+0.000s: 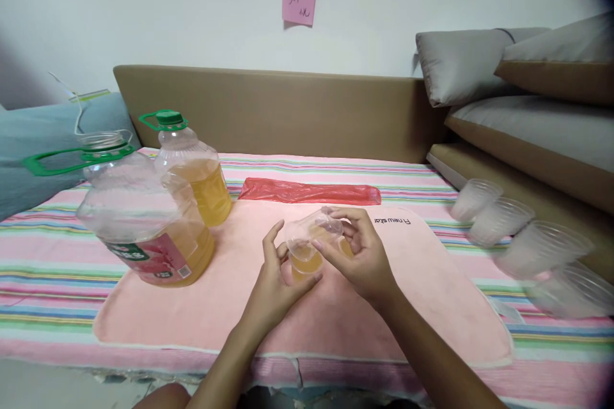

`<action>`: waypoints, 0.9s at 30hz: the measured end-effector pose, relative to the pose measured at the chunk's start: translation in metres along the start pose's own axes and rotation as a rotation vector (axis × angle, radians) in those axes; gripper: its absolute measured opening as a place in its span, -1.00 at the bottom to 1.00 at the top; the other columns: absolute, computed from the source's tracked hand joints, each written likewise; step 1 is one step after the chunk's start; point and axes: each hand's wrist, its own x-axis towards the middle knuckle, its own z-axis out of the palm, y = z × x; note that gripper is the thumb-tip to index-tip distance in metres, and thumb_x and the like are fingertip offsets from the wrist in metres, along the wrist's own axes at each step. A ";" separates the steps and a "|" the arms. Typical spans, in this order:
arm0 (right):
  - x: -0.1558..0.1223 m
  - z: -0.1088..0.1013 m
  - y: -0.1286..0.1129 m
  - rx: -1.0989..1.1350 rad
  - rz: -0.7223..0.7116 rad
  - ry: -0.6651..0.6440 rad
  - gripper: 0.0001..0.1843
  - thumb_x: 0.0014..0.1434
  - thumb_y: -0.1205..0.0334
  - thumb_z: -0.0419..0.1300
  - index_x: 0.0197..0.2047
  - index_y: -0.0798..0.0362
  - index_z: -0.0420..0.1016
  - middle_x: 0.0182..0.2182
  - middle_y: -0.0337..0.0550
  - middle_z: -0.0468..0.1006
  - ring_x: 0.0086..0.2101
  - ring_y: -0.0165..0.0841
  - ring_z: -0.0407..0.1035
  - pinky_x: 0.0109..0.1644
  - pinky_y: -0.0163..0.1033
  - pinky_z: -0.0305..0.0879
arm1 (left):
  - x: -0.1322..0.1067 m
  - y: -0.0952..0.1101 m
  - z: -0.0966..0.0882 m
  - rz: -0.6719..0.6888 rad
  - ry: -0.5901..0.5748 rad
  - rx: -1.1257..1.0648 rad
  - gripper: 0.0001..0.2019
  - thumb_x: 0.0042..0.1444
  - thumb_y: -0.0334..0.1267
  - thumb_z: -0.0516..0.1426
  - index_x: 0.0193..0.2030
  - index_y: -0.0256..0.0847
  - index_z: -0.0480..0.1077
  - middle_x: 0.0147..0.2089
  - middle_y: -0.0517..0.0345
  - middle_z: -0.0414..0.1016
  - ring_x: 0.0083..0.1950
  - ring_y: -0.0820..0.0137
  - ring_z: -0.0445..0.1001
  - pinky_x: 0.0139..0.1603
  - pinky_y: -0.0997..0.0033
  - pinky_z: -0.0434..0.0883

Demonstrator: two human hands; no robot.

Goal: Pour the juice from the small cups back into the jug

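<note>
Over the pink towel (417, 294), both my hands meet around small clear plastic cups. My left hand (275, 287) wraps its fingers round an upright cup holding yellow oil (304, 262). My right hand (357, 255) pinches a second, empty clear cup (316, 227), tilted on its side just above the filled one. A large open oil jug (144, 217) with a green handle ring stands at the left, a little oil in its bottom. Behind it stands a second jug (196, 172), green-capped and about half full.
A red plastic bag (309, 192) lies flat at the towel's far edge. Several empty clear cups (518, 230) lie in a row at the right. The surface carries a striped cloth (57, 268); a brown headboard and grey cushions (460, 64) stand behind.
</note>
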 end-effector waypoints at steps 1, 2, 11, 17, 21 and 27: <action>0.000 0.000 0.000 -0.003 -0.006 0.001 -0.46 0.19 0.12 0.50 0.13 -0.15 0.35 0.22 -0.05 0.60 0.14 -0.20 0.62 0.24 0.05 0.63 | 0.000 0.000 0.000 0.001 0.001 -0.001 0.07 0.21 -0.17 0.44 0.58 0.11 -0.25 0.40 -0.06 0.48 0.49 0.09 0.43 0.51 -0.11 0.33; 0.000 -0.001 0.001 -0.009 -0.011 0.000 -0.45 0.20 0.12 0.50 0.14 -0.15 0.35 0.22 -0.05 0.60 0.14 -0.19 0.62 0.24 0.05 0.63 | 0.000 0.001 0.000 0.001 0.002 0.000 0.07 0.20 -0.17 0.44 0.57 0.11 -0.25 0.39 -0.06 0.49 0.48 0.09 0.44 0.51 -0.11 0.33; -0.001 -0.004 0.003 -0.027 -0.021 -0.002 -0.48 0.23 0.14 0.49 0.15 -0.16 0.37 0.21 -0.07 0.60 0.14 -0.20 0.62 0.22 0.01 0.65 | 0.001 0.001 0.001 0.016 -0.002 0.014 0.07 0.20 -0.17 0.44 0.57 0.08 -0.25 0.33 -0.04 0.53 0.47 0.11 0.44 0.53 -0.13 0.30; 0.000 -0.003 0.004 -0.022 -0.018 0.003 -0.50 0.24 0.13 0.48 0.13 -0.15 0.37 0.22 -0.06 0.60 0.14 -0.21 0.62 0.23 0.01 0.63 | 0.001 0.001 0.000 0.022 -0.004 0.028 0.07 0.22 -0.15 0.44 0.58 0.09 -0.25 0.36 -0.04 0.51 0.49 0.11 0.41 0.55 -0.15 0.26; -0.001 -0.002 0.004 -0.013 -0.008 -0.008 -0.48 0.23 0.13 0.49 0.14 -0.15 0.36 0.23 -0.05 0.58 0.16 -0.20 0.61 0.24 0.02 0.63 | 0.001 0.000 -0.001 0.024 0.000 0.061 0.07 0.22 -0.14 0.45 0.58 0.10 -0.24 0.36 -0.04 0.51 0.50 0.10 0.40 0.55 -0.16 0.25; -0.001 0.007 0.004 0.116 0.062 0.069 -0.32 0.14 0.08 0.54 0.20 -0.20 0.28 0.21 -0.07 0.54 0.13 -0.16 0.61 0.26 0.12 0.63 | -0.001 -0.001 -0.006 0.028 0.031 0.106 0.08 0.19 -0.12 0.46 0.58 0.08 -0.22 0.37 -0.07 0.50 0.48 0.08 0.43 0.53 -0.16 0.29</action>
